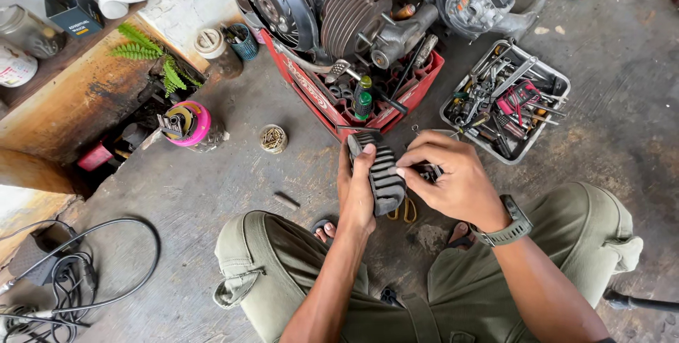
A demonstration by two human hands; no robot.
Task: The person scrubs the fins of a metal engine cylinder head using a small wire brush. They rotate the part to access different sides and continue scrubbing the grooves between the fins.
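My left hand (356, 191) grips a dark finned metal engine part (382, 170) from the left side, holding it above the concrete floor between my knees. Over the part's right side, my right hand (453, 177) is closed with its fingertips pinching a small dark piece against the fins. A wristwatch (511, 227) sits on my right wrist. Below the part a small yellowish ring-shaped item (406, 210) lies on the floor.
A red crate (417, 92) carries a scooter engine (332, 10) just ahead. A grey tray (557, 78) of hand tools sits at right. A pink tub (189, 124), a small round tin (273, 138) and a black cable (85, 272) lie left.
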